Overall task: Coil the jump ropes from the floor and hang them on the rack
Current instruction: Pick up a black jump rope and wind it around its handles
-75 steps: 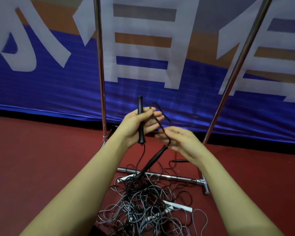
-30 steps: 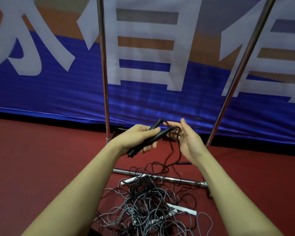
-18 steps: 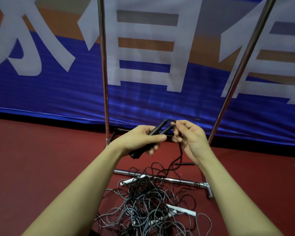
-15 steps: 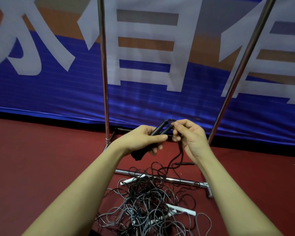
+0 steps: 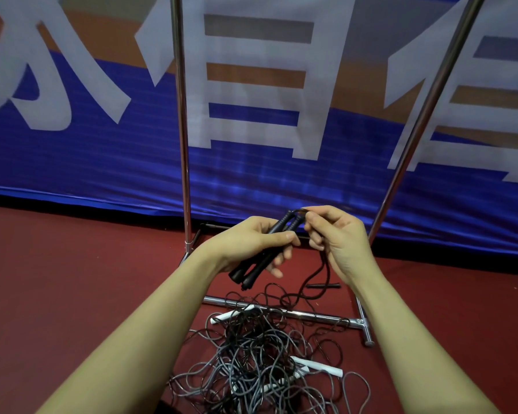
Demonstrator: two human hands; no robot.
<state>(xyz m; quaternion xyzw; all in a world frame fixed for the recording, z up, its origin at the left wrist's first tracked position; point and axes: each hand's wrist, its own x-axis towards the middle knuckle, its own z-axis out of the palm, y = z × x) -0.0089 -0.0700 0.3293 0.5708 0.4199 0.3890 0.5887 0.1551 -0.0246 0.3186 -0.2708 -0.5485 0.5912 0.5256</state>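
With the two black handles [image 5: 262, 252] gripped side by side in the left hand [image 5: 251, 243] and the right hand [image 5: 332, 234] pinching the cord [image 5: 317, 271] at their tops, coiling begins; next, the cord trailing from the floor pile [image 5: 257, 363] before the rack [image 5: 182, 115] needs gathering into loops.

Dim, even indoor light; soft blur, bowed wide-angle edges.

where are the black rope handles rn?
Head view, centre: both black handles lie side by side in the left hand, above the rope pile, between the rack's uprights.
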